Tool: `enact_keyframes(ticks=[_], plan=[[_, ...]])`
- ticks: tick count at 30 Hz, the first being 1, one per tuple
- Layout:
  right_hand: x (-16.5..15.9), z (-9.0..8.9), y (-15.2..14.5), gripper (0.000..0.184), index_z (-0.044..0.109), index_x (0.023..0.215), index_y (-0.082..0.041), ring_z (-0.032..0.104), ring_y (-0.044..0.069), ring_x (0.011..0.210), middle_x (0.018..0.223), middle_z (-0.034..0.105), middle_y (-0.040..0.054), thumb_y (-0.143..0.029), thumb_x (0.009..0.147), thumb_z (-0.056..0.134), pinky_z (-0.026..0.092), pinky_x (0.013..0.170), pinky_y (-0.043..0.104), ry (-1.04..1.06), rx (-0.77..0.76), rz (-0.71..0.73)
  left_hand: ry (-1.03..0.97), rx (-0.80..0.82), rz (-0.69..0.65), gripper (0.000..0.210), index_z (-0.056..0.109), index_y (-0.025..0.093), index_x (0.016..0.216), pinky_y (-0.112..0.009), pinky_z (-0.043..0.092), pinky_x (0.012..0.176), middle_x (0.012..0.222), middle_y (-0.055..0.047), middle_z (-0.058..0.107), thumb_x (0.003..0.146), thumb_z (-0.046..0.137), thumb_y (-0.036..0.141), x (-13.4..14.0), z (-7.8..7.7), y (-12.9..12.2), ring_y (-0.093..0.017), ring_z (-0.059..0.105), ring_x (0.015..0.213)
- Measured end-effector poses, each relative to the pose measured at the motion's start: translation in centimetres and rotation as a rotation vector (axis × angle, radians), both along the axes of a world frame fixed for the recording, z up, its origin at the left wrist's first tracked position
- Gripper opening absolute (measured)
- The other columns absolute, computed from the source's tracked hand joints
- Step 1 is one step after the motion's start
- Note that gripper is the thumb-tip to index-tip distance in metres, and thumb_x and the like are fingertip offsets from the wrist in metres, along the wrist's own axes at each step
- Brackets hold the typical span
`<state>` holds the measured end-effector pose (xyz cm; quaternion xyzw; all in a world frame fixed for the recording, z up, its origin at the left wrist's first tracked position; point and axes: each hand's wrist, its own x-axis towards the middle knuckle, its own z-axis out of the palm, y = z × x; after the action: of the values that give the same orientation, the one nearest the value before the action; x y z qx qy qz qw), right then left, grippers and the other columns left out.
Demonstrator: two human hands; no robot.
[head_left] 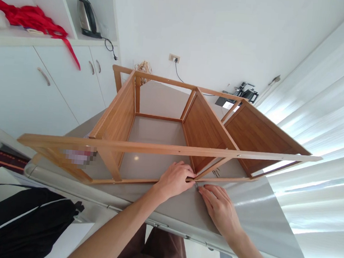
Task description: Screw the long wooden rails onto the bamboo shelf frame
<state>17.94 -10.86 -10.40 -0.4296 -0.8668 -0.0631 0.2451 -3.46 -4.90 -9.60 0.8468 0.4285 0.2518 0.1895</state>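
A wooden shelf unit (pixel 209 151) lies on its side across the grey table. My left hand (pixel 176 178) is closed on its lower rail, fingertips at the joint where the middle shelf board (pixel 204 127) meets the frame. Just right of that joint, my right hand (pixel 220 203) pinches a small thin metal piece (pixel 196 185), perhaps a screw, against the outer face of the rail. Its exact kind is too small to make out. Several loose screws (pixel 216 172) lie on the table inside the frame, near the right hand.
The grey table (pixel 257 217) has a rounded front edge. A black bag (pixel 25 220) is at the lower left. An electric kettle (pixel 87 17) and red cloth (pixel 34 18) sit in the white cabinet. Black appliances (pixel 247 93) stand beyond the frame, and white curtains (pixel 333 139) hang at right.
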Motion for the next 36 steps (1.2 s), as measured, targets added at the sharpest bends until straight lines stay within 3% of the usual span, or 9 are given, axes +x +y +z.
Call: enact_keyframes(ticks=[9,27,36], plan=[[0.2,0.5,-1.0,0.022,0.065,0.107,-0.017,0.061,0.019,0.095,0.101,0.069,0.0070,-0.008,0.096,0.048,0.044,0.099,0.040,-0.118,0.065,0.033,0.001,-0.002,-0.003,0.018,0.077,0.027,0.101,-0.035,0.046,0.091,0.107,0.001,0.074,0.090,0.064,0.035,0.0,-0.2,0.1,-0.021,0.060,0.102],[-0.2,0.9,-0.5,0.025,0.065,0.108,-0.016,0.057,0.020,0.091,0.098,0.066,0.0074,-0.006,0.096,0.046,0.041,0.099,0.042,-0.229,0.099,0.001,-0.001,0.005,-0.002,0.018,0.077,0.028,0.101,-0.035,0.046,0.091,0.105,0.000,0.074,0.091,0.064,0.035,0.0,-0.1,0.0,-0.021,0.060,0.101],[-1.0,2.4,-0.4,0.025,0.066,0.099,-0.017,0.055,0.021,0.086,0.088,0.064,0.0066,-0.004,0.093,0.045,0.041,0.093,0.041,-0.343,0.123,-0.018,0.009,0.003,-0.004,0.018,0.076,0.027,0.102,-0.035,0.046,0.089,0.106,0.000,0.074,0.091,0.064,0.035,0.0,-0.1,-0.1,-0.021,0.060,0.102]])
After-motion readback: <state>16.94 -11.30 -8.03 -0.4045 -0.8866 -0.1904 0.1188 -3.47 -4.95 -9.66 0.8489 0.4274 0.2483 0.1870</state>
